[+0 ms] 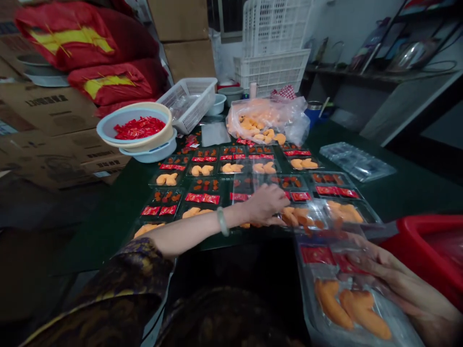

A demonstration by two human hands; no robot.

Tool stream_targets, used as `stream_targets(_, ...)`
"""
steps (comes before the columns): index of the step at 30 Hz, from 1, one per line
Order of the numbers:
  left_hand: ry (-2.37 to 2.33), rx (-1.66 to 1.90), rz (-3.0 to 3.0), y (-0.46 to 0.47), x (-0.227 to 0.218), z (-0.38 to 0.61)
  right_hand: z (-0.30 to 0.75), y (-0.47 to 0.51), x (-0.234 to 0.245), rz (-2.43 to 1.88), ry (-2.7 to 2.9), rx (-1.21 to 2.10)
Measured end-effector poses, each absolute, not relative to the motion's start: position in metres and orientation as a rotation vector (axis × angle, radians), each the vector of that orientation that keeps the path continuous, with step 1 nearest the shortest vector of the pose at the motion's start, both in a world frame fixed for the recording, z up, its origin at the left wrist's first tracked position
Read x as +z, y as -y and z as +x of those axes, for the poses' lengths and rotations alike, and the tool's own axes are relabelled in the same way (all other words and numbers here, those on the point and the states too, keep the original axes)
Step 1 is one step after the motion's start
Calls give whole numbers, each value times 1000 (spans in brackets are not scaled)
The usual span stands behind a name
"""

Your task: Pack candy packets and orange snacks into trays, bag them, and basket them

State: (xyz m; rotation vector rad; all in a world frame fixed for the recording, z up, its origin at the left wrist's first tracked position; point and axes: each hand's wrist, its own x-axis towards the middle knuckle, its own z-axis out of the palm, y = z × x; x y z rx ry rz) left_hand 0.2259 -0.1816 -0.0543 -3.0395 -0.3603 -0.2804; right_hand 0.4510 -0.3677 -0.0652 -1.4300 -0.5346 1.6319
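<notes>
Head view: our right hand (398, 277) has a clear compartment tray (309, 284) firmly by its side, thumb over the red sachets (318, 254), lower right, beside the red tub (403, 229). Our left hand (265, 205) hangs half-curled over the tabletop trays (202, 191); can't tell what it pinches. We'd keep the held tray level, squeezing lightly.

On the counter (415, 197) I count ten trays (367, 212): five in the back row, five in the front. The held tray (308, 294) shows two orange pieces (365, 313) and two red packets (318, 254). There is one bag (294, 108) with more such pieces, and one bracelet (223, 221).
</notes>
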Motion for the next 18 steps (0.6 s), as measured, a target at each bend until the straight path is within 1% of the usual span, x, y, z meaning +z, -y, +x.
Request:
stream_targets(3, 482, -282, -3036, 189, -44, 197, 456, 372, -69, -1371, 533, 1666)
stream_targets(8, 719, 37, -3006, 195, -45, 164, 453, 371, -70, -1345, 587, 1662)
stream_targets(10, 732, 87, -2992, 195, -49, 164, 447, 368, -67, -1358, 593, 1642)
stream_targets(15, 723, 61, -2901, 187, -56, 174, 437, 362, -56, -1385, 588, 1618)
stream_targets(18, 756, -103, -2910, 176, -58, 174, 433, 361, -50, -1409, 588, 1611)
